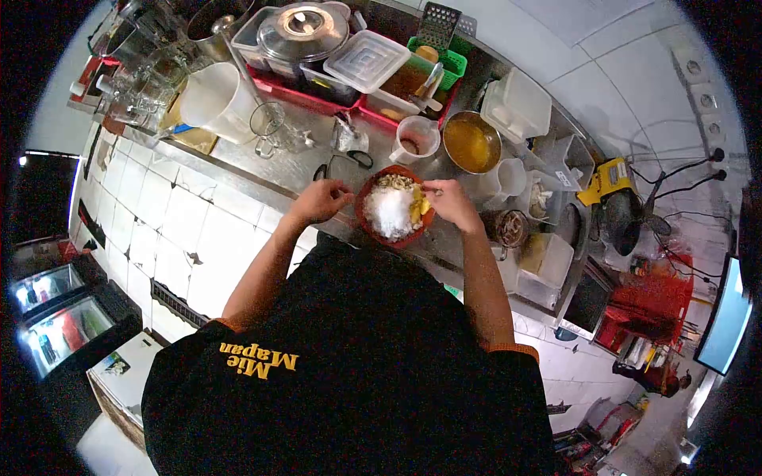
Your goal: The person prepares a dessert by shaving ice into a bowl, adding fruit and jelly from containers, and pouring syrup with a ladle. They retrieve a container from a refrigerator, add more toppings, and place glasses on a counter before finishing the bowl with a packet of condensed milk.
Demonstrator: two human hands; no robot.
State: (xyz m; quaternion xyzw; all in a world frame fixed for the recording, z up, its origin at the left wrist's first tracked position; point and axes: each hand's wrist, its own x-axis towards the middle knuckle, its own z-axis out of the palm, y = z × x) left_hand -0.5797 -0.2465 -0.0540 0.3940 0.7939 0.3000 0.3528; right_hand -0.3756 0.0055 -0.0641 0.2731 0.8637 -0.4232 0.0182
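A red-orange bowl [364, 224] sits near the counter's front edge, holding shaved white ice [390, 209], yellow pieces [419, 205] and pale chopped bits at the back. Just left of its rim is my left hand [321, 201], thumb and fingers curled together; whether anything is between them is too small to see. My right hand [452, 203] reaches over the bowl's right side, its fingertips pinched beside the yellow pieces. What those fingertips hold, if anything, cannot be made out. Behind the bowl lie black-handled scissors [362, 159].
A measuring jug [415, 140] and a metal bowl of orange-brown contents [472, 143] stand behind. Right of my hand are a white jug [508, 177] and a glass mug [509, 228]. A large pitcher [216, 97] and glass mug [267, 120] stand left; lidded containers line the back.
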